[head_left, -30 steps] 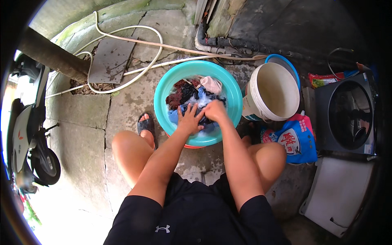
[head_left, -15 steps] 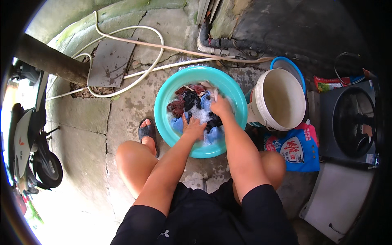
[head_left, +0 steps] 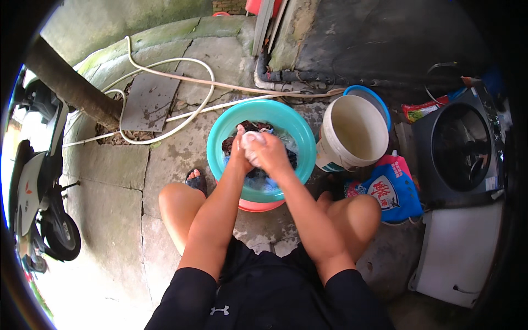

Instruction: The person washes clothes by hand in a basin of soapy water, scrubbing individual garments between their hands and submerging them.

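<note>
White bucket [head_left: 355, 132], detergent bag [head_left: 391, 192], hose [head_left: 181, 110], scooter [head_left: 38, 181].

Basin [head_left: 220, 137]: smooth teal plastic. Bucket [head_left: 355, 132]: matt white plastic. Laundry [head_left: 250, 146]: wet cloth. Detergent bag [head_left: 393, 192]: glossy film. Floor [head_left: 110, 165]: rough concrete.

Blue-and-pink soft plastic detergent bag [head_left: 391, 190] w/ red-and-white label panel lay slumped at right of centre, just below white bucket. Flat red-and-green plastic packet [head_left: 422, 110] sat at upper right, beside dark machine. No signs or screens seen.
</note>
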A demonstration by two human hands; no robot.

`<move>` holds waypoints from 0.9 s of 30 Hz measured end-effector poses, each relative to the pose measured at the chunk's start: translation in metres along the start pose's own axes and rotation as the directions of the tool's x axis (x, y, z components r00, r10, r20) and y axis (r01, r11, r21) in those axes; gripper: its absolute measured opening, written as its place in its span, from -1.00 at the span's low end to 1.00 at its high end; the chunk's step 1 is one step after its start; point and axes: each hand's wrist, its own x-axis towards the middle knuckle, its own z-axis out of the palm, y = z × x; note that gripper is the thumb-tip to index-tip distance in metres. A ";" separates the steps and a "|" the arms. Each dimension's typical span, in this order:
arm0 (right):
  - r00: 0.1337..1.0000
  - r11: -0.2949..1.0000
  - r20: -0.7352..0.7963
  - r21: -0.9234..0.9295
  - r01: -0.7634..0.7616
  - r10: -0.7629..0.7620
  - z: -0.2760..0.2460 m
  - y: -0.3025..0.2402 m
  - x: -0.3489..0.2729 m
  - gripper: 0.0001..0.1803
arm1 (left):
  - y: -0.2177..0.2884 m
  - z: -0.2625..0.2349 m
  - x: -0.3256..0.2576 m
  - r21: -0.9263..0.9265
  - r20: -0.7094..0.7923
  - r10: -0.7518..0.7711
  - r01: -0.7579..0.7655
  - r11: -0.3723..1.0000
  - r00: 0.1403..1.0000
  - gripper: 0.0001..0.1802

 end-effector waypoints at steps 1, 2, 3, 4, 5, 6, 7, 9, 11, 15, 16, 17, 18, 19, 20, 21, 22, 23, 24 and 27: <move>0.999 0.999 -0.023 -0.039 0.034 -0.035 0.009 -0.023 -0.015 -0.60 | 0.008 -0.016 0.005 -0.037 0.386 -0.083 0.105 0.994 0.919 -0.29; 0.997 0.995 -0.052 -0.076 0.058 -0.062 0.018 -0.035 -0.029 -0.57 | 0.009 -0.023 0.006 -0.031 0.560 -0.063 0.097 0.995 0.826 -0.34; 0.981 0.955 -0.123 -0.276 0.111 -0.149 0.025 -0.026 -0.037 -0.60 | -0.003 -0.018 0.005 -0.041 0.693 -0.018 0.063 0.997 0.721 -0.39; 0.944 0.887 -0.198 -0.434 0.158 -0.265 0.029 -0.016 -0.047 -0.63 | -0.017 -0.014 0.002 -0.065 0.769 0.030 0.031 0.997 0.639 -0.43; 0.917 0.874 -0.254 -0.456 0.167 -0.308 0.028 -0.007 -0.045 -0.65 | -0.029 -0.009 -0.006 -0.089 0.796 0.068 0.004 0.996 0.602 -0.48; 0.886 0.862 -0.314 -0.480 0.163 -0.342 0.026 0.009 -0.044 -0.68 | -0.041 -0.002 -0.015 -0.091 0.769 0.079 -0.014 0.996 0.634 -0.52; 0.850 0.894 -0.418 -0.432 0.123 -0.319 0.019 0.044 -0.031 -0.65 | -0.051 0.011 -0.021 -0.070 0.459 0.087 -0.062 0.996 0.884 -0.58; 0.833 0.975 -0.543 -0.220 -0.017 -0.108 -0.006 0.089 -0.008 -0.67 | -0.072 0.028 -0.037 0.003 0.070 0.080 -0.080 0.997 0.994 -0.57; 0.942 0.941 -0.246 0.303 -0.148 0.228 -0.027 0.097 -0.006 -0.66 | -0.082 0.039 -0.046 0.044 0.177 0.054 -0.062 0.997 0.983 -0.64; 0.970 0.959 -0.238 0.259 0.112 -0.049 0.040 0.047 -0.048 -0.47 | -0.026 0.013 -0.027 0.063 0.203 0.161 -0.177 0.982 0.966 -0.53; 0.935 0.965 -0.276 0.073 0.253 -0.224 0.045 0.031 -0.062 -0.46 | -0.010 -0.006 -0.030 0.097 0.411 0.086 -0.137 0.986 0.908 -0.56; 0.940 0.966 -0.262 0.079 0.246 -0.218 0.056 0.017 -0.061 -0.47 | 0.001 -0.031 -0.021 0.022 0.424 0.124 -0.147 0.989 0.897 -0.60; 0.945 0.978 -0.277 0.057 0.199 -0.176 0.053 0.031 -0.059 -0.49 | -0.010 -0.024 -0.015 -0.054 0.445 0.110 -0.096 0.994 0.889 -0.63; 0.943 0.988 -0.297 -0.015 0.154 -0.151 0.041 0.046 -0.050 -0.45 | -0.034 -0.022 -0.020 0.060 0.371 0.098 -0.129 0.990 0.923 -0.66; 0.936 0.994 -0.338 -0.080 0.078 -0.101 0.018 0.075 -0.038 -0.40 | -0.071 0.011 -0.038 0.189 0.289 0.064 -0.122 0.974 0.955 -0.64; 0.946 0.999 -0.322 0.041 -0.025 0.037 0.008 0.061 -0.028 -0.42 | -0.072 0.007 -0.043 0.197 0.116 0.064 -0.086 0.977 0.991 -0.57; 0.850 0.974 -0.502 -0.218 0.054 -0.159 -0.022 0.133 -0.013 -0.50 | -0.104 0.043 -0.047 0.166 0.159 -0.010 -0.016 0.986 0.987 -0.59; 0.928 0.996 -0.367 0.079 -0.032 0.059 -0.008 0.114 -0.014 -0.52 | -0.090 0.027 -0.046 0.180 0.109 0.001 -0.020 0.983 0.994 -0.59; 0.954 0.931 -0.194 0.330 -0.156 0.228 -0.011 0.096 -0.015 -0.53 | -0.082 0.027 -0.043 0.192 0.088 -0.009 -0.008 0.981 0.996 -0.58; 0.990 0.968 -0.119 0.246 -0.049 0.080 0.030 0.056 -0.039 -0.54 | -0.035 0.020 -0.033 0.124 0.157 0.164 -0.184 0.975 0.974 -0.54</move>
